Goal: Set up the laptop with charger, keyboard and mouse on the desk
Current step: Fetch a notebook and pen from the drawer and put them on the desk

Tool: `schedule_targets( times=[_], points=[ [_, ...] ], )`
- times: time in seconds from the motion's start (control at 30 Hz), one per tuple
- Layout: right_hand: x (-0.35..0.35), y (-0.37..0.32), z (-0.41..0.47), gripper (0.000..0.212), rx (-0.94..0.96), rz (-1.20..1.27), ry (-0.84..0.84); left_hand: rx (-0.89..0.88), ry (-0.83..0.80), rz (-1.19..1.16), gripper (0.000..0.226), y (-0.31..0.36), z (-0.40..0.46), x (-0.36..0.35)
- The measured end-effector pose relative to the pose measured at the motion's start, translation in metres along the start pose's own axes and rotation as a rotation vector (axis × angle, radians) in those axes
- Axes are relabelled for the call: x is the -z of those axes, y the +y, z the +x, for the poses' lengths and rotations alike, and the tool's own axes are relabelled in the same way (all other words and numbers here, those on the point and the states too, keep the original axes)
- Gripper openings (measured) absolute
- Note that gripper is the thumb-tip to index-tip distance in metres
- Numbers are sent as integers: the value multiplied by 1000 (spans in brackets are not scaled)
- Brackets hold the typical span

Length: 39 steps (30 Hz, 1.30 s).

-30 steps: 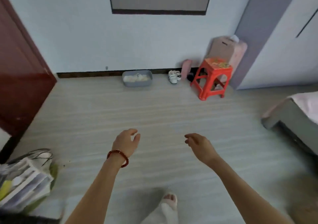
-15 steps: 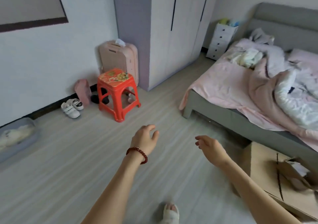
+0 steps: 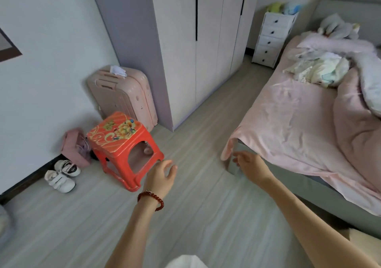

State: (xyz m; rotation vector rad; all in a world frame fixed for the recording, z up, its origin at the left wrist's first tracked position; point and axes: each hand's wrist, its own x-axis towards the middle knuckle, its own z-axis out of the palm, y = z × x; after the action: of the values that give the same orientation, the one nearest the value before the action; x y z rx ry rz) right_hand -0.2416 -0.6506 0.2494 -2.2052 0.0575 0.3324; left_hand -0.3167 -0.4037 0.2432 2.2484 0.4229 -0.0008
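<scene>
Laptop, charger, keyboard, mouse, desk: none in view. Left hand (image 3: 162,176) and right hand (image 3: 249,164) both raised over the floor (image 3: 206,216), fingers loosely spread, holding nothing.

Handling, judged: laptop rigid, fairly heavy, smooth; take by both side edges, lid shut. Charger cable limp; grip the brick. Mouse light.

Surroundings: glossy red plastic stool (image 3: 123,146), hard-shell pink suitcase (image 3: 123,96), soft rumpled pink bed (image 3: 299,119), matt wardrobe (image 3: 195,51).

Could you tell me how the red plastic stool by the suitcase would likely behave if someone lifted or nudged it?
The red plastic stool looks hollow and open-sided, so probably light. Its splayed legs suggest it resists tipping. On the smooth floor it would likely slide.
</scene>
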Motion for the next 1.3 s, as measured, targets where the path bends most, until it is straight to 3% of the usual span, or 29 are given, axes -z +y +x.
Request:
schedule_targets(
  times=[0.13,0.37,0.53,0.77,1.07,1.3],
  points=[
    [-6,-36,138,27,42,47,-21,47,62,-4,26,3,135,11],
    [2,-85,366,29,-30,89,2,-18,13,6,30,47,388,-6],
    [64,-120,511,29,-60,120,84,-122,-71,-6,26,142,567,-38],
    [154,-96,698,28,-137,205,228,-295,-266,36,29,268,770,-148],
    [318,-87,980,29,-199,234,296,-306,-314,45,29,443,1019,-261],
    [413,-81,1160,31,-181,237,286,-273,-300,65,27,519,1188,-330]
  ],
)
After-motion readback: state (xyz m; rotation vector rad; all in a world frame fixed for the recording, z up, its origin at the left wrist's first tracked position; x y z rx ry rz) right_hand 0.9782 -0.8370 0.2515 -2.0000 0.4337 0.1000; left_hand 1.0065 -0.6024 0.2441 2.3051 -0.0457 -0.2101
